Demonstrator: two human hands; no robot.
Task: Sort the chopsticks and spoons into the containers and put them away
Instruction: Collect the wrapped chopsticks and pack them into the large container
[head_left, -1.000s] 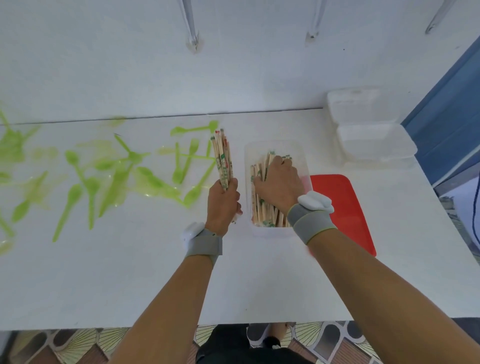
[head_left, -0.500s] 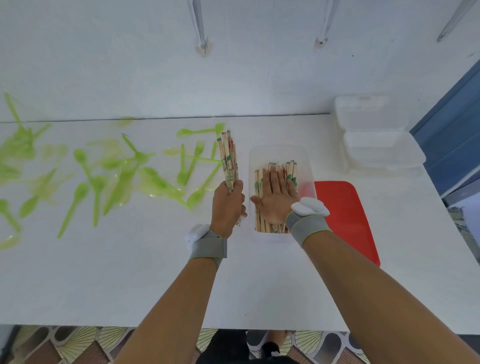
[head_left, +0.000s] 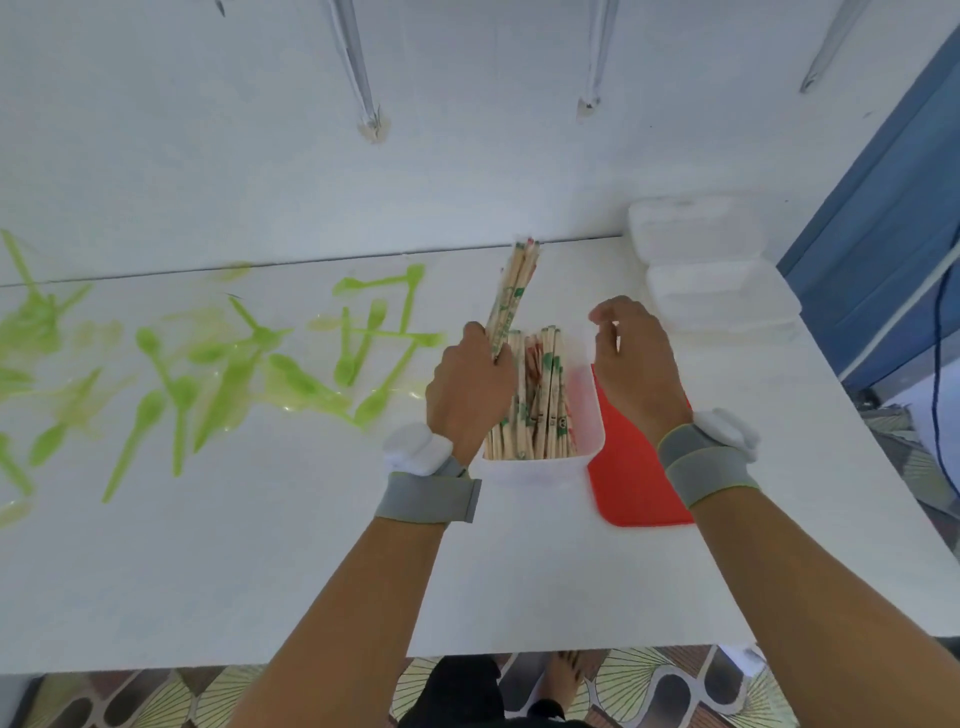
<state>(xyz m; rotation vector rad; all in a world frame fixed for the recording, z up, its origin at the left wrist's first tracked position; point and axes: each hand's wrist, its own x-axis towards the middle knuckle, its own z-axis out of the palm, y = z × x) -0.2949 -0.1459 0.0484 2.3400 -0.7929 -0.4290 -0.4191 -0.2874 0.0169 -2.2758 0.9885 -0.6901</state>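
A clear plastic container (head_left: 587, 447) sits at the table's middle, filled with wrapped wooden chopsticks (head_left: 540, 400) lying lengthwise. My left hand (head_left: 467, 389) grips a bundle of wrapped chopsticks (head_left: 511, 296) that tilts up and away over the container's left edge. My right hand (head_left: 634, 364) hovers at the container's right side, fingers loosely curled and holding nothing. Several green plastic spoons (head_left: 234, 374) lie scattered across the left half of the table.
A red lid (head_left: 634, 478) lies flat right of the container, partly under my right wrist. Two stacked closed white containers (head_left: 717, 291) stand at the back right. The white table (head_left: 208, 571) meets a white wall behind; a blue door is at far right.
My right hand has lifted off the chopsticks in the container and moved to its right side. My left hand has carried its bundle right, over the container's left edge.
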